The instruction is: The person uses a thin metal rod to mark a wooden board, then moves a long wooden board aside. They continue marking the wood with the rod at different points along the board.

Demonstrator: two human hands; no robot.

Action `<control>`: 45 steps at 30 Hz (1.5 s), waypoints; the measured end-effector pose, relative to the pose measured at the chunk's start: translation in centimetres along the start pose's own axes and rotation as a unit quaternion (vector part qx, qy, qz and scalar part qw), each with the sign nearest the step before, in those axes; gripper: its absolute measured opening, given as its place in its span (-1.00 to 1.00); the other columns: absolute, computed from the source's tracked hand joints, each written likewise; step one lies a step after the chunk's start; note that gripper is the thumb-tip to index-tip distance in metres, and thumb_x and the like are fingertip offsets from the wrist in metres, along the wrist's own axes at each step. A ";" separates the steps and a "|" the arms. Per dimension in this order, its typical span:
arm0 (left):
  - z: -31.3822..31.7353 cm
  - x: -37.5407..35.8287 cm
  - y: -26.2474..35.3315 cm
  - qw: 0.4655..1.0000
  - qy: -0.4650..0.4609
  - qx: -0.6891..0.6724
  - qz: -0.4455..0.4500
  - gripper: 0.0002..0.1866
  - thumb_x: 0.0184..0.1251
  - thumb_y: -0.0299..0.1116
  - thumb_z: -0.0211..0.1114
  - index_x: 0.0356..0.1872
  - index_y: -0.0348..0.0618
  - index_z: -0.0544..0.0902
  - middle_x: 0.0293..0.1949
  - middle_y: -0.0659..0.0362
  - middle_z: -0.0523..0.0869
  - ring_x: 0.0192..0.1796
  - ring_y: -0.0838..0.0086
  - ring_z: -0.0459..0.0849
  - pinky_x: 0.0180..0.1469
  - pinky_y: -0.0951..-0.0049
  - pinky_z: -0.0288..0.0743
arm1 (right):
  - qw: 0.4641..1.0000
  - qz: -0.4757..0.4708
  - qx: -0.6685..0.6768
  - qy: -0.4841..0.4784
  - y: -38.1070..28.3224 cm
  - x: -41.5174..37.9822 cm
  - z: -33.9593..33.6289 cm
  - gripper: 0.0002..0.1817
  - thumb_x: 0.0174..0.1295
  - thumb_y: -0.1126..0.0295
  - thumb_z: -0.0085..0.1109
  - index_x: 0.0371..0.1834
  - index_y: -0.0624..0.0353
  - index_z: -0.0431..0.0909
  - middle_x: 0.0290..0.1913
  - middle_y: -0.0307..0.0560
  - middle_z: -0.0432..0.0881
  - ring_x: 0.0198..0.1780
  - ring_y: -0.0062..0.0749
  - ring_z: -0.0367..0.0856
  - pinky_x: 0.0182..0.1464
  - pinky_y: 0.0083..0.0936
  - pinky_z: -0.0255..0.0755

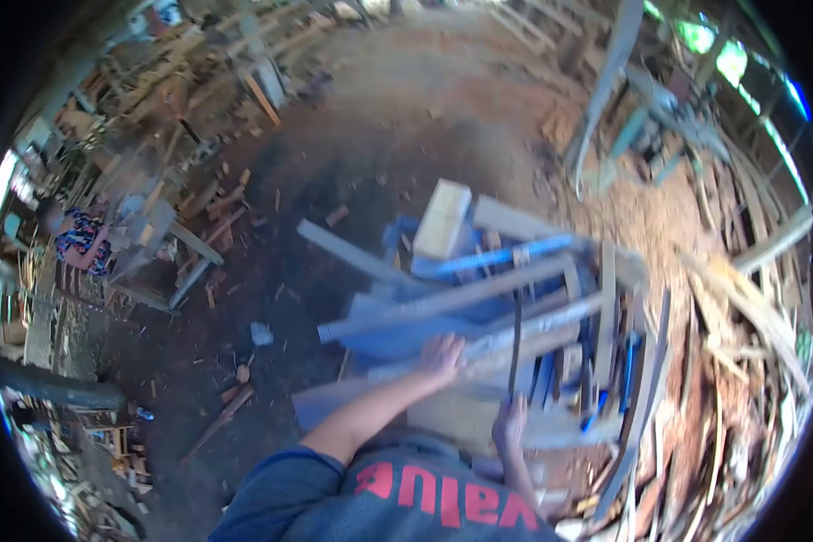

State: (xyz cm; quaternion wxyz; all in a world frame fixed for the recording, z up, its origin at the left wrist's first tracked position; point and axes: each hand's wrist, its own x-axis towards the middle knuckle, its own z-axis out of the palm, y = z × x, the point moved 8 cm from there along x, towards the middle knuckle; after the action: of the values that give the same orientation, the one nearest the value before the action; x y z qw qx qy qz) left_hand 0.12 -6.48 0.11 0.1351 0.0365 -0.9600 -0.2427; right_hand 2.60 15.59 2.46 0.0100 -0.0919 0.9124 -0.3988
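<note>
My left hand [444,358] is on the near end of a pale wooden bar [537,322], its fingers curled over the wood. The bar lies slantwise across a low work stand. In my right hand [510,423] is a long, thin, dark tool [517,348], gripped at its near end and pointing away from me across the bar. It looks like a saw or a flat blade, but blur hides its edge. Another wooden bar [452,298] lies just beyond, and a wide board [461,420] is close to my body.
A pale wood block [443,219] and a blue bar clamp [506,256] lie at the stand's far side. Wood offcuts and shavings [686,434] heap up on the right. Another person [83,239] sits at the left near a wooden bench [176,262].
</note>
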 end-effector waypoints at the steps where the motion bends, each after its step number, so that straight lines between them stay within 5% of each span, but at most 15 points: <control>1: 1.0 0.9 0.1 0.992 -0.110 -0.038 -0.041 -0.51 0.15 -0.20 0.29 0.11 -0.15 0.50 0.01 -0.03 0.52 0.11 -0.03 0.46 0.11 -0.04 0.36 | 1.000 -0.016 0.004 -0.017 -1.3 0.6 0.2 -0.91 0.30 0.55 -0.14 -0.22 0.36 0.34 -0.25 0.32 0.38 -0.22 0.31 0.35 -0.15 0.03 0.27; 2: 1.1 1.6 0.7 0.979 -0.192 -0.009 -0.059 -0.51 0.18 -0.17 0.27 0.11 -0.14 0.50 0.02 -0.03 0.52 0.09 -0.03 0.48 0.09 -0.06 0.37 | 0.999 -0.039 0.013 -0.014 -1.6 0.9 0.6 -0.90 0.33 0.51 -0.12 -0.20 0.34 0.35 -0.26 0.31 0.40 -0.18 0.33 0.38 -0.13 0.06 0.28; 4: 2.0 0.7 -0.4 0.997 -0.060 0.052 -0.005 -0.51 0.10 -0.19 0.38 0.06 -0.07 0.52 -0.05 0.05 0.53 0.05 0.11 0.49 0.05 0.09 0.39 | 1.000 -0.010 0.006 -0.026 -2.6 1.6 1.1 -0.87 0.38 0.44 -0.09 -0.18 0.31 0.36 -0.24 0.31 0.44 -0.17 0.33 0.43 -0.15 0.06 0.31; 10: -1.1 -0.1 -0.8 0.982 -0.172 0.021 -0.069 -0.48 0.09 -0.22 0.41 0.10 -0.07 0.51 -0.03 0.08 0.53 0.06 0.18 0.49 0.11 0.10 0.33 | 0.995 -0.002 -0.031 -0.096 -1.8 0.0 3.3 -0.83 0.41 0.37 -0.08 -0.17 0.28 0.37 -0.20 0.31 0.47 -0.25 0.32 0.50 -0.28 0.06 0.41; 20: 0.5 1.7 1.2 0.958 -0.263 0.078 -0.084 -0.47 0.13 -0.24 0.38 0.14 -0.11 0.48 0.04 -0.03 0.54 0.09 0.05 0.53 0.11 0.01 0.34 | 0.996 0.019 -0.070 -0.059 -1.1 -0.5 2.7 -0.82 0.41 0.34 -0.06 -0.20 0.26 0.36 -0.18 0.26 0.47 -0.26 0.31 0.54 -0.31 0.05 0.47; 22: 0.5 2.1 1.6 0.969 -0.220 0.107 -0.039 -0.58 0.15 -0.25 0.35 0.04 -0.09 0.53 -0.11 -0.02 0.61 -0.05 0.11 0.60 -0.02 0.08 0.40 | 0.996 0.019 -0.063 -0.067 -1.5 -0.1 2.7 -0.84 0.38 0.38 -0.03 -0.22 0.28 0.36 -0.22 0.31 0.47 -0.25 0.35 0.50 -0.28 0.07 0.42; 35: 1.3 2.3 1.0 0.968 -0.223 0.105 -0.052 -0.60 0.16 -0.40 0.21 0.08 -0.08 0.50 -0.09 -0.06 0.58 -0.05 0.02 0.59 -0.05 0.03 0.43 | 0.982 0.006 -0.156 -0.107 -3.0 5.8 7.1 -0.85 0.39 0.37 -0.11 -0.15 0.24 0.34 -0.20 0.27 0.50 -0.23 0.27 0.59 -0.22 0.04 0.50; 45: -1.8 -0.2 0.2 0.995 -0.087 0.040 0.015 -0.62 0.12 -0.23 0.34 -0.05 -0.13 0.54 -0.12 0.06 0.55 -0.04 0.14 0.53 -0.10 0.11 0.44 | 0.991 0.017 -0.085 -0.106 1.8 -4.0 2.1 -0.82 0.39 0.36 -0.09 -0.23 0.28 0.38 -0.25 0.30 0.46 -0.25 0.31 0.48 -0.23 0.10 0.39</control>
State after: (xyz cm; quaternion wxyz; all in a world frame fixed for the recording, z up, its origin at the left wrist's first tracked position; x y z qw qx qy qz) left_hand 0.80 -7.10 1.68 0.0532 0.0066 -0.9775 -0.2039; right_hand 6.46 16.01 -0.53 0.1055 -0.1183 0.9383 -0.3074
